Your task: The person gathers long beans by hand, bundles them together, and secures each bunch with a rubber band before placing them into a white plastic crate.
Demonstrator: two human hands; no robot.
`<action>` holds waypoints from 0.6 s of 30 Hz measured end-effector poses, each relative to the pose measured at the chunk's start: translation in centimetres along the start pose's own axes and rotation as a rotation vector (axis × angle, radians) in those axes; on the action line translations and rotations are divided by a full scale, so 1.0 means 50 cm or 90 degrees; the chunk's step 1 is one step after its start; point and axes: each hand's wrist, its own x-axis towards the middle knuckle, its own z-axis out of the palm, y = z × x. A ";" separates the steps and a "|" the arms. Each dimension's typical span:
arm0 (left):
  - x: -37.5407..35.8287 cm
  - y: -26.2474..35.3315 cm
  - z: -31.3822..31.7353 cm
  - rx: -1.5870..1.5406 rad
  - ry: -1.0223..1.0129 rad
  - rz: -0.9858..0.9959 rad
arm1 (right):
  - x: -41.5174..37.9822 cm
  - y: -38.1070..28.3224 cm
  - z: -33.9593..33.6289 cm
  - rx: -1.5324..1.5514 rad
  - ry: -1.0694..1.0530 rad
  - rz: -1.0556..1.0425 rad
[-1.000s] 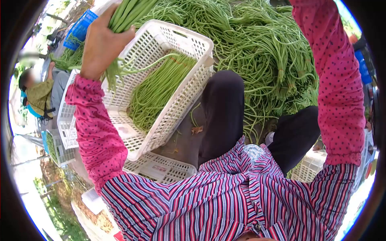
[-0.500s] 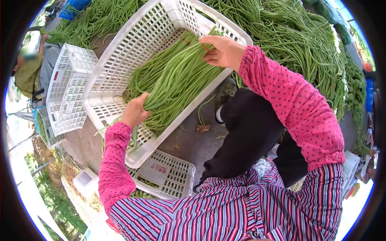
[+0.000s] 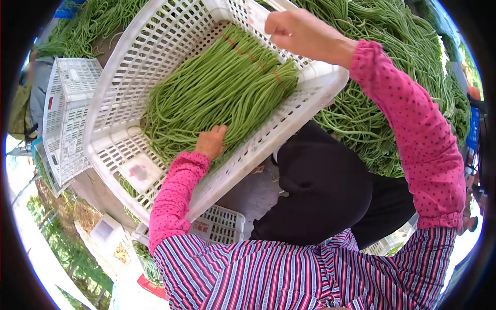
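My left hand (image 3: pixel 210 142) rests on the loose lower ends of the green long beans (image 3: pixel 206 98), its fingertips slightly apart. The beans lie in bundles side by side in a white slotted crate (image 3: pixel 111 77), with red bands round their upper ends. My right hand (image 3: pixel 292 32) is curled over the crate's upper right rim, above the banded ends. Whatever its fingers hold, if anything, is hidden. The crate sits tilted in front of my black-trousered legs (image 3: pixel 325 181).
A large heap of long beans (image 3: pixel 398 67) spreads at the right, with more beans (image 3: pixel 98 26) at upper left. White crates (image 3: pixel 75 103) stand at the left beside a partly visible person (image 3: pixel 39 93). Another crate (image 3: pixel 219 225) lies below, and a white box (image 3: pixel 106 232) is at lower left.
The bean bundle is down among the others, and my right hand has let it go and moved up. My left hand has moved right and slightly down. The crate appears larger and more tilted.
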 end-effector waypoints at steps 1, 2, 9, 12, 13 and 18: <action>-0.003 -0.002 0.004 -0.006 0.034 0.013 | 0.018 -0.009 0.021 -0.130 -0.081 -0.010; -0.010 -0.006 0.005 -0.008 0.069 0.025 | 0.031 -0.003 0.050 -0.184 -0.179 -0.013; -0.044 0.016 -0.018 -0.046 -0.009 -0.070 | 0.057 0.071 0.194 -0.458 -0.583 0.018; -0.088 0.032 -0.027 -0.077 0.107 -0.021 | 0.046 0.072 0.166 -0.463 -0.563 0.001; -0.103 0.035 -0.030 -0.111 0.106 -0.033 | 0.039 0.081 0.166 -0.472 -0.557 -0.031; -0.097 0.030 -0.008 -0.168 0.119 -0.038 | 0.037 0.093 0.214 -0.421 -0.598 -0.004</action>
